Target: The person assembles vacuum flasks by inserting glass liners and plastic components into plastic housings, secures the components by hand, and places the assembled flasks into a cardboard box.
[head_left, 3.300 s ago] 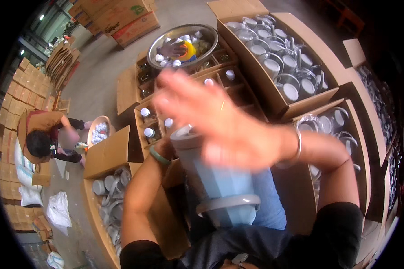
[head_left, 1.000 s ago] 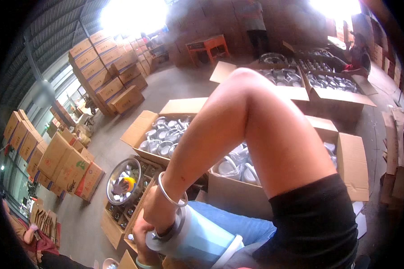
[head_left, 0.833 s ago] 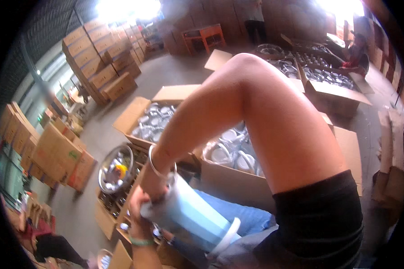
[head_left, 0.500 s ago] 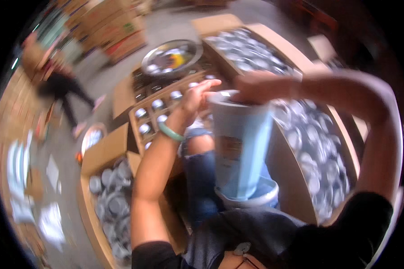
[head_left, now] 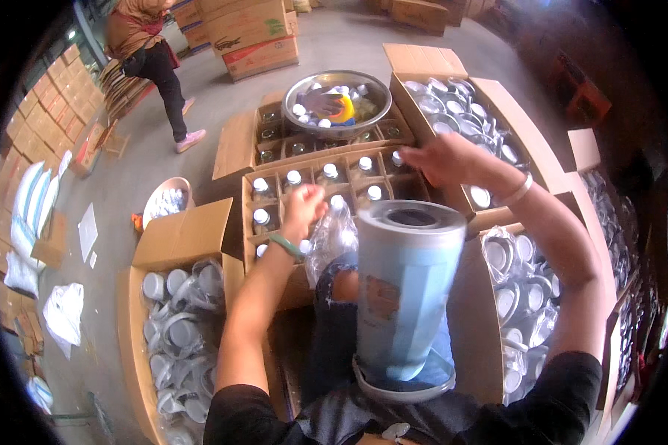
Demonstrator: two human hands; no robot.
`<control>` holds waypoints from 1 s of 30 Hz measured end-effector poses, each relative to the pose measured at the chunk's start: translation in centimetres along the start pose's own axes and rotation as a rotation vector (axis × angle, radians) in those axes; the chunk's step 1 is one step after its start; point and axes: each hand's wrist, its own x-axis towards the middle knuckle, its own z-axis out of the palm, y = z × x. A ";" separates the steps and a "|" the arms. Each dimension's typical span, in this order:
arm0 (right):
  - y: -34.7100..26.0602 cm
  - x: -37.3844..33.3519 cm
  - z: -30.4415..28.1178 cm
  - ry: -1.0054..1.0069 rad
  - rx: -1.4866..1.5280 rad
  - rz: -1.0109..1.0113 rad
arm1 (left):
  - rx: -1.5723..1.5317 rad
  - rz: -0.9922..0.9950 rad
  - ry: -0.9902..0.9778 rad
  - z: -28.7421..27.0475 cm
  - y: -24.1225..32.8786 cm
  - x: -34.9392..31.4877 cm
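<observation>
A tall light-blue tapered container (head_left: 404, 297) with a grey rim stands in front of my body, between my arms. Beyond it sits a divided carton (head_left: 302, 159) of clear glass bottles with white caps. My left hand (head_left: 302, 213) has curled fingers beside a crumpled clear plastic bag (head_left: 332, 241); what they grip, if anything, is hidden. At the carton's far right, my right hand (head_left: 447, 159) is closed, fingertips pinched at a white-capped bottle (head_left: 398, 159).
Open boxes of grey lidded, plastic-wrapped items stand left (head_left: 182, 334) and right (head_left: 519, 289). A metal basin (head_left: 384, 111) holding white caps and a glove rests on a farther bottle carton. A person (head_left: 156, 70) stands far left. Stacked cartons (head_left: 254, 37) are behind.
My right hand has left the container's top and reached forward to the bottles. My left hand has moved down from beside the rim. The view has shifted and is sharper.
</observation>
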 end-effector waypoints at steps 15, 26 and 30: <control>7.7 8.3 14.9 -0.289 1.047 -0.081 | 0.008 0.110 -0.029 4.4 0.1 3.2; 6.8 7.0 11.0 0.198 2.131 -0.377 | -0.119 0.078 -0.318 6.9 14.0 -2.1; 8.2 4.3 11.0 0.138 2.158 -0.297 | 0.401 0.406 -0.043 4.4 9.4 -0.7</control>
